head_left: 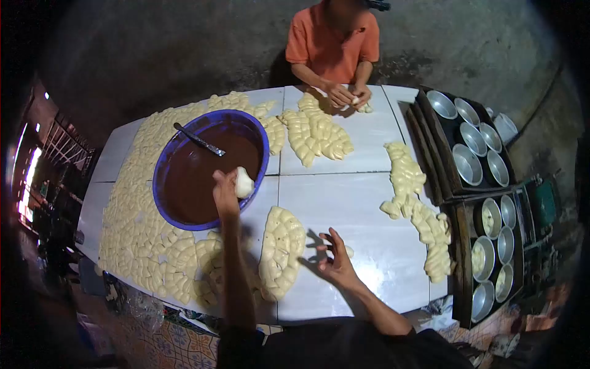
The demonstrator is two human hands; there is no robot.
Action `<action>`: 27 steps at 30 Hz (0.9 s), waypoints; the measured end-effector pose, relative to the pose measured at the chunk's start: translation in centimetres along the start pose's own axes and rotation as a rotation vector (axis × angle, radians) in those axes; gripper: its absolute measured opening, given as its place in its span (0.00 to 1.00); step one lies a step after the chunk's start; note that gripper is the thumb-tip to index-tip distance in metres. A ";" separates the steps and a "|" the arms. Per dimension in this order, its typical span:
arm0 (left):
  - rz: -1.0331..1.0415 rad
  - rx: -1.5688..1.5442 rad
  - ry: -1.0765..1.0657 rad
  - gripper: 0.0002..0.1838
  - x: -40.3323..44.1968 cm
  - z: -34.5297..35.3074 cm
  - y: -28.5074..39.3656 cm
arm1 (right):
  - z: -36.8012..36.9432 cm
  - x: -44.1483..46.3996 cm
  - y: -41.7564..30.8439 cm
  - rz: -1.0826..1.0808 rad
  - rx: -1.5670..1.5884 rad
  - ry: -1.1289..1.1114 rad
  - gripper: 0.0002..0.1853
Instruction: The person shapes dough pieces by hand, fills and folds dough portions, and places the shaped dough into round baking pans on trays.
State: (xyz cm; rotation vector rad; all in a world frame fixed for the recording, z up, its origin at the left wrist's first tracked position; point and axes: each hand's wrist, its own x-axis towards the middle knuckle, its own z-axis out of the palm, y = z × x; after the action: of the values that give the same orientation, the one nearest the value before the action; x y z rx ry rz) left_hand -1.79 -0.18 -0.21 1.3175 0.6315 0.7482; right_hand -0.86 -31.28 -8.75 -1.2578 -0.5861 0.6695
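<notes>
My left hand (pixel 225 192) grips a pale, rounded piece of dough (pixel 244 183) above the right side of a blue basin (pixel 267 147). Dark brown filling (pixel 200 175) lies in the basin, with a metal utensil (pixel 200 140) resting in it. My right hand (pixel 337 261) is open over the white tabletop (pixel 344 203), its fingers apart. Just beyond its fingers is a small pale lump (pixel 350 251), partly hidden. Between my hands, a patch of flattened, joined dough pieces (pixel 281 252) lies on the table.
Many dough pieces (pixel 141 227) cover the table's left side. More clusters lie at the back (pixel 314 132) and right (pixel 409 178). Trays (pixel 455 246) of round metal tins (pixel 467 165) stand along the right edge. Across the table, a person in an orange shirt (pixel 332 52) handles dough.
</notes>
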 end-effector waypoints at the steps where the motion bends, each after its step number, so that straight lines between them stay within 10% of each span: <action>1: 0.017 0.389 0.102 0.42 2.1 -0.5 0.5 | 0.2 0.1 0.7 0.002 -0.003 -0.014 0.52; 4: -0.306 0.870 -0.281 0.42 5.5 -1.8 0.0 | 0.7 0.3 2.5 0.016 0.195 -0.034 0.44; 9: -0.033 1.240 -0.111 0.48 0.2 1.3 -0.4 | -0.4 0.4 3.0 0.103 0.288 0.060 0.40; 11: 0.176 0.826 0.059 0.39 -4.4 3.1 -0.5 | -0.1 0.7 1.7 0.160 0.409 0.142 0.36; 15: -0.618 -0.518 -0.612 0.44 -14.4 5.3 -4.1 | -0.2 0.6 0.8 0.422 0.967 0.150 0.18; 18: -0.629 -0.383 -0.064 0.35 -19.5 7.8 -3.4 | -0.9 -1.4 2.0 0.292 0.587 0.325 0.12; 22: -0.559 -0.239 -0.211 0.28 -23.1 7.8 -2.5 | 0.5 -4.3 -2.4 -0.252 -0.607 0.279 0.19; 27: -0.245 0.159 -0.505 0.19 -25.2 6.4 -5.1 | -1.8 -5.9 -3.5 -0.268 -0.467 0.134 0.14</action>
State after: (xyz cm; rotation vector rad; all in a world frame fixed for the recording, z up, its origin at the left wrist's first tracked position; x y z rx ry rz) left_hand -11.80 -24.29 -4.50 1.4715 0.4358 0.1518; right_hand -3.13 -37.40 -5.88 -1.6049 -0.8113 0.2242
